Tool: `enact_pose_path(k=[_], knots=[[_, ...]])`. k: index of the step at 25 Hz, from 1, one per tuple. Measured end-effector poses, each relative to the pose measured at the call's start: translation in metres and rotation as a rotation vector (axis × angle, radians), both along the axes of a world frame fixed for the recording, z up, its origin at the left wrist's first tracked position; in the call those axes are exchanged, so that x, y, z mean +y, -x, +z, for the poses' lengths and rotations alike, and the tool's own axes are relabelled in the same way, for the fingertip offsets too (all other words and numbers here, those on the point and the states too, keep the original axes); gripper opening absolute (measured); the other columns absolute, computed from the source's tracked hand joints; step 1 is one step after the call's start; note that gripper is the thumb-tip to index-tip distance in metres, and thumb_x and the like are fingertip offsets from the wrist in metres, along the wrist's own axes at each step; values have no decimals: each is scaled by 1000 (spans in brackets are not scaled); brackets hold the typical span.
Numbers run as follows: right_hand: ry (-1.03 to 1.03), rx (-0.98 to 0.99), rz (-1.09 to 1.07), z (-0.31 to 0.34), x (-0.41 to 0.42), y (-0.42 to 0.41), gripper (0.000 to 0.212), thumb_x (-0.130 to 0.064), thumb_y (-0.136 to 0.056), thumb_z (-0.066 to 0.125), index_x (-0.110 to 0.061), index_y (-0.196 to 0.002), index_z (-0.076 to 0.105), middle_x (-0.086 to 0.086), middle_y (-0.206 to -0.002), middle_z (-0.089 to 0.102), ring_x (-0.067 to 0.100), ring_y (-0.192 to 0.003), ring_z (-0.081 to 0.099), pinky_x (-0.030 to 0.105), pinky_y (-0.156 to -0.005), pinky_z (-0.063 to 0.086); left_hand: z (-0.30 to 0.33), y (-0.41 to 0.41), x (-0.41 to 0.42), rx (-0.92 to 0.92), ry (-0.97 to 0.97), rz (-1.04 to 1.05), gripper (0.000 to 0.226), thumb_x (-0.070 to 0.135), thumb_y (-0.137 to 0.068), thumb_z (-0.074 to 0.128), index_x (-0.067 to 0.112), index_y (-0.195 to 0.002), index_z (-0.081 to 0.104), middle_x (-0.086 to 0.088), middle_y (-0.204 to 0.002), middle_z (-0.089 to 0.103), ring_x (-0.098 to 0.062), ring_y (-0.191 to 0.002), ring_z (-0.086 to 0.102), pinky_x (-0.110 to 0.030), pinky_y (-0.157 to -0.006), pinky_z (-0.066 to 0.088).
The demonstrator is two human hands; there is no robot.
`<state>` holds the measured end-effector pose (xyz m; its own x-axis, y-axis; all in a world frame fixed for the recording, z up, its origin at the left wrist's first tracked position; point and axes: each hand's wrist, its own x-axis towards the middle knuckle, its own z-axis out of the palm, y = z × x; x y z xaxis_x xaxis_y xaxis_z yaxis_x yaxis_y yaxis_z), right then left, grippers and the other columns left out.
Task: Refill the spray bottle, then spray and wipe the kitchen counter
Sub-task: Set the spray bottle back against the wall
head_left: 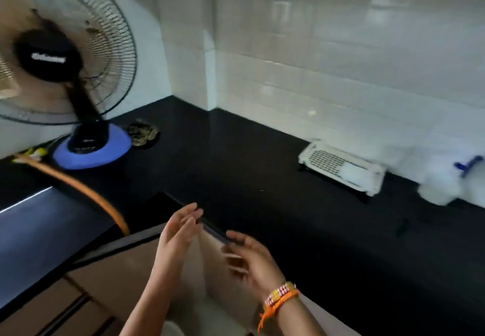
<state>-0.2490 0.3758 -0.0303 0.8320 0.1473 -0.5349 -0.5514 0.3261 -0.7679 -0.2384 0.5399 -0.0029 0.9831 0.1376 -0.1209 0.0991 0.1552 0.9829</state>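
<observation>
The black kitchen counter [262,167] runs in an L along white tiled walls. At the far right edge stands a blurred white spray bottle [443,178] with a blue trigger on top. My left hand [178,233] and my right hand [249,257] hover side by side at the counter's inner corner edge, palms facing each other, fingers spread, holding nothing. Beaded and orange bands circle my right wrist. No cloth is in view.
A table fan with a blue base [91,146] stands at the back left, beside a dark round dish [143,133]. An orange hose [86,191] curves over the counter's left part. A white slotted rack [341,167] lies against the right wall.
</observation>
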Motion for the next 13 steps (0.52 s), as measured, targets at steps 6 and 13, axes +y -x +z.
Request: enact_pose_path(k=[6, 13], knots=[[245, -261, -335, 72, -173, 27, 21, -16, -91, 54, -26, -104, 69, -5, -84, 74, 7, -69, 65, 21, -62, 51, 67, -23, -177, -89, -37, -451, 24, 21, -96, 48, 34, -108, 64, 12, -108, 71, -10, -96, 68, -28, -85, 44], [295, -179, -673, 61, -361, 10, 22, -17, -93, 53, -28, -103, 69, 2, -96, 72, 16, -84, 65, 29, -71, 51, 59, -76, -366, 58, -76, -713, 17, 27, -92, 54, 34, -103, 65, 13, -107, 71, -12, -95, 68, -36, -91, 40]])
